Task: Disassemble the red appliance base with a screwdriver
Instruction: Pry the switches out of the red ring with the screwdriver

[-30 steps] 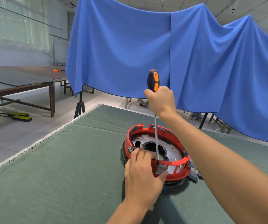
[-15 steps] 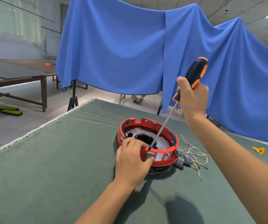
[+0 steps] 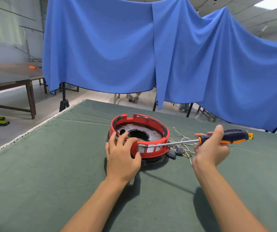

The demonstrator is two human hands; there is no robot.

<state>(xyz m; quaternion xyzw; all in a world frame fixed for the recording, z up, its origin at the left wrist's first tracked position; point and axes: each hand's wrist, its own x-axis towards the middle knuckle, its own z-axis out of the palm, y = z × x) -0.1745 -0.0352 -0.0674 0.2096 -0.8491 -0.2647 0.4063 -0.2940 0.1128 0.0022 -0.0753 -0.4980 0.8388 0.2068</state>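
The left hand (image 3: 123, 158) clamps the near rim of the red appliance base (image 3: 140, 139), which sits mid-table on the green cloth (image 3: 51, 181), fingers curled over its edge. The right hand (image 3: 211, 149) grips the screwdriver (image 3: 201, 139), which has swung from upright to nearly level, its tip now at the grey bracket (image 3: 141, 149) on the outer wall, probably a side fastener. Any screw there is too small to see, and loose wires (image 3: 183, 139) behind the shaft tangle indistinctly.

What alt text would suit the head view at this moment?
The right hand holds a screwdriver almost level, its tip at a metal bracket on the red appliance base, which the left hand grips on a green cloth-covered table.
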